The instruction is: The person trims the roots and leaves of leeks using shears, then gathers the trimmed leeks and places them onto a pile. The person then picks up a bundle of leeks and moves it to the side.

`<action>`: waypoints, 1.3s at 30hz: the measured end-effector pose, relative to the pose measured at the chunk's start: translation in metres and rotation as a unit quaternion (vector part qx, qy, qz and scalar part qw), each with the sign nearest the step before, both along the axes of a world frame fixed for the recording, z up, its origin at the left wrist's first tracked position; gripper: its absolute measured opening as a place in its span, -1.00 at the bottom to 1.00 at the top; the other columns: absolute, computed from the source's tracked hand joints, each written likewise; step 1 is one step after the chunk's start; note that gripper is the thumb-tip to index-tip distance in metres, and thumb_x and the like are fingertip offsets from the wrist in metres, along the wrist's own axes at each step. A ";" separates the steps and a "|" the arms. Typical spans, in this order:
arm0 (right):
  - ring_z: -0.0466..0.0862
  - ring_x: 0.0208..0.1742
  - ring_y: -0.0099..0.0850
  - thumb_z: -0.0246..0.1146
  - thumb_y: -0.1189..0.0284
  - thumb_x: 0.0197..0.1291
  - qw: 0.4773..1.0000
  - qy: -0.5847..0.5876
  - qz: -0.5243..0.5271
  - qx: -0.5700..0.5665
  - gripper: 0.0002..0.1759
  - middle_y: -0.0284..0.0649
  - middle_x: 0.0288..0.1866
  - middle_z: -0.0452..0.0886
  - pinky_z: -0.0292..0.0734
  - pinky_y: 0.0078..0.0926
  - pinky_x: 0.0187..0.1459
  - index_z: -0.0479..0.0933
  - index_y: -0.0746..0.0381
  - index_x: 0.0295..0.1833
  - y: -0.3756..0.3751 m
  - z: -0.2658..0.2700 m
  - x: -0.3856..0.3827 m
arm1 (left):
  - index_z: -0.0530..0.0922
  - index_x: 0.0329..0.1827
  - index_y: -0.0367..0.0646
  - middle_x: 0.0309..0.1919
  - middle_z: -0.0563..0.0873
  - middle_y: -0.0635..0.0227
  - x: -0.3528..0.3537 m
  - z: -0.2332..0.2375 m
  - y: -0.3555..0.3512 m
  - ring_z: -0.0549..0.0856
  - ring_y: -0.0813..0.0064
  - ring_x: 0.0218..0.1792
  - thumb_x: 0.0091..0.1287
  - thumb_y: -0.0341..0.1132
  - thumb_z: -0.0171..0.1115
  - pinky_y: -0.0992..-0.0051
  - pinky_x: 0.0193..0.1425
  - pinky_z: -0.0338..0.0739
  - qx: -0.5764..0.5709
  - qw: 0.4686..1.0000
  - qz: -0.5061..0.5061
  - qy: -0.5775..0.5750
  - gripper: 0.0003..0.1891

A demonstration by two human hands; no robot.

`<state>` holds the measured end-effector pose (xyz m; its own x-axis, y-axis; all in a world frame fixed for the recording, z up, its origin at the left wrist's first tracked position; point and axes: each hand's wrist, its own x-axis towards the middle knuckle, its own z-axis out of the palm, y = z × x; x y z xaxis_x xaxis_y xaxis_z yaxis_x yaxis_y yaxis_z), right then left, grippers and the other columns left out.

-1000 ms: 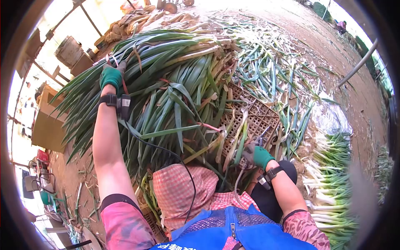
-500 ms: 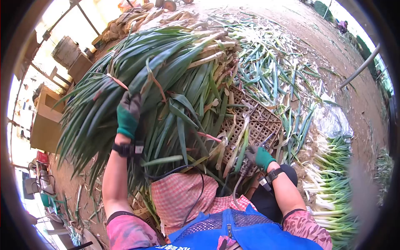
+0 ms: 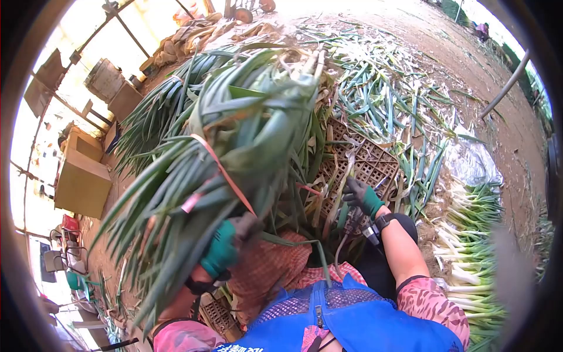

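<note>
A large bundle of green onions, bound by a reddish tie, leans over my lap, partly smeared by motion. My left hand, in a green and dark glove, is closed at the bundle's near side; leaves hide some fingers. On the right, my right hand, gloved alike, is closed around what looks like a metal spray gun with a thin hose. Its grip is largely hidden. This hand is in front of a brown plastic crate strewn with leaf scraps.
More green onions lie behind the bundle at left. Loose leaves cover the ground beyond the crate. Cleaned green onions form a row at right beside a plastic sheet. A cardboard box stands at left.
My left hand has come down and toward my body, pulling the tied bundle closer and uncovering the onions behind it. My right hand has risen slightly.
</note>
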<state>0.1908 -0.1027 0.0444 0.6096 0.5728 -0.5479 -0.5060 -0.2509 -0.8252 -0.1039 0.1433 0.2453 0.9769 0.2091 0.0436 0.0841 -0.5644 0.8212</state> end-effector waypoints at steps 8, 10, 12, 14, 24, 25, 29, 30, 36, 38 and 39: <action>0.51 0.11 -0.25 -0.02 -0.55 0.02 0.972 0.068 -0.170 0.145 0.18 -0.11 0.38 0.36 0.50 -0.17 -0.02 0.16 0.20 0.47 -0.006 0.006 0.015 | 0.65 -0.04 -0.21 -0.40 0.69 0.25 -0.061 -0.004 -0.085 0.68 0.50 -0.31 0.41 -0.34 0.16 0.42 -0.20 0.56 0.142 0.989 0.022 -0.017 -0.81; 0.48 0.16 -0.22 -0.02 -0.52 0.06 0.967 0.101 -0.168 0.162 0.17 -0.15 0.46 0.30 0.46 -0.11 0.05 0.11 0.19 0.52 -0.018 0.036 0.002 | 0.65 -0.04 -0.21 -0.39 0.69 0.25 -0.076 -0.001 -0.094 0.68 0.50 -0.31 0.41 -0.34 0.16 0.42 -0.19 0.57 0.109 0.991 0.072 -0.023 -0.81; 0.47 0.11 -0.35 0.11 -0.37 0.14 0.968 0.020 -0.114 0.221 0.04 -0.22 0.37 0.38 0.45 -0.28 0.06 0.19 0.18 0.50 -0.023 -0.054 0.030 | 0.65 -0.04 -0.21 -0.39 0.69 0.25 -0.092 0.002 -0.099 0.68 0.50 -0.31 0.41 -0.33 0.16 0.42 -0.19 0.57 0.070 0.989 0.123 -0.031 -0.81; 0.48 0.03 -0.43 0.17 -0.12 0.30 0.969 -0.048 -0.078 0.231 -0.26 -0.28 0.17 0.53 0.43 -0.50 0.08 0.39 0.17 0.39 -0.021 -0.063 0.026 | 0.66 -0.04 -0.21 -0.38 0.69 0.25 -0.105 0.005 -0.100 0.68 0.50 -0.30 0.41 -0.33 0.16 0.42 -0.18 0.57 0.035 0.982 0.179 -0.054 -0.80; 0.64 -0.24 -0.21 0.23 0.30 0.20 0.995 0.027 -0.093 0.007 -0.76 -0.14 -0.29 0.62 0.56 -0.34 -0.14 0.56 0.22 -0.11 -0.019 -0.041 -0.084 | 0.67 -0.03 -0.21 -0.35 0.71 0.26 -0.144 0.003 -0.071 0.69 0.50 -0.28 0.42 -0.32 0.16 0.42 -0.16 0.58 -0.036 0.940 0.307 -0.144 -0.79; 0.65 -0.21 -0.25 0.23 0.23 0.22 0.998 -0.056 -0.024 -0.002 -0.71 -0.19 -0.30 0.63 0.56 -0.29 -0.10 0.58 0.24 -0.13 -0.012 -0.065 -0.097 | 0.67 -0.03 -0.21 -0.35 0.71 0.27 -0.149 0.004 -0.070 0.69 0.50 -0.28 0.42 -0.32 0.16 0.42 -0.15 0.58 -0.036 0.940 0.309 -0.142 -0.79; 0.59 -0.30 -0.27 0.16 0.12 0.29 0.997 0.020 -0.057 0.048 -0.58 -0.18 -0.31 0.59 0.50 -0.30 -0.24 0.55 0.31 -0.08 0.012 -0.112 -0.149 | 0.67 -0.03 -0.22 -0.34 0.71 0.27 -0.161 -0.004 -0.073 0.69 0.50 -0.27 0.42 -0.32 0.16 0.42 -0.14 0.58 -0.032 0.937 0.323 -0.130 -0.78; 0.57 -0.33 -0.27 0.18 0.14 0.29 0.998 -0.008 -0.048 0.041 -0.59 -0.13 -0.30 0.60 0.49 -0.32 -0.24 0.53 0.32 -0.09 0.004 -0.084 -0.152 | 0.67 -0.03 -0.22 -0.34 0.72 0.27 -0.164 -0.006 -0.073 0.69 0.50 -0.27 0.42 -0.32 0.16 0.42 -0.14 0.58 -0.029 0.938 0.322 -0.122 -0.78; 0.61 -0.38 -0.39 0.21 0.05 0.31 0.997 -0.063 -0.026 -0.032 -0.52 -0.29 -0.27 0.59 0.54 -0.42 -0.37 0.48 0.23 0.08 -0.056 0.005 -0.146 | 0.68 -0.03 -0.22 -0.32 0.72 0.28 -0.190 -0.022 -0.087 0.69 0.50 -0.26 0.42 -0.31 0.16 0.42 -0.12 0.59 0.003 0.957 0.285 -0.048 -0.78; 0.63 -0.38 -0.48 0.23 0.10 0.32 0.999 -0.034 -0.016 0.010 -0.53 -0.29 -0.22 0.63 0.55 -0.47 -0.36 0.47 0.21 0.15 -0.068 0.036 -0.147 | 0.68 -0.02 -0.22 -0.32 0.73 0.28 -0.202 -0.028 -0.097 0.69 0.50 -0.25 0.42 -0.31 0.16 0.42 -0.12 0.59 0.025 0.968 0.249 -0.009 -0.77; 0.62 -0.40 -0.49 0.23 0.12 0.33 0.997 -0.037 0.007 0.064 -0.53 -0.28 -0.20 0.64 0.53 -0.49 -0.38 0.47 0.23 0.17 -0.068 0.051 -0.151 | 0.68 -0.02 -0.22 -0.31 0.73 0.28 -0.209 -0.030 -0.102 0.69 0.50 -0.25 0.43 -0.31 0.16 0.43 -0.11 0.59 0.035 0.972 0.230 0.010 -0.77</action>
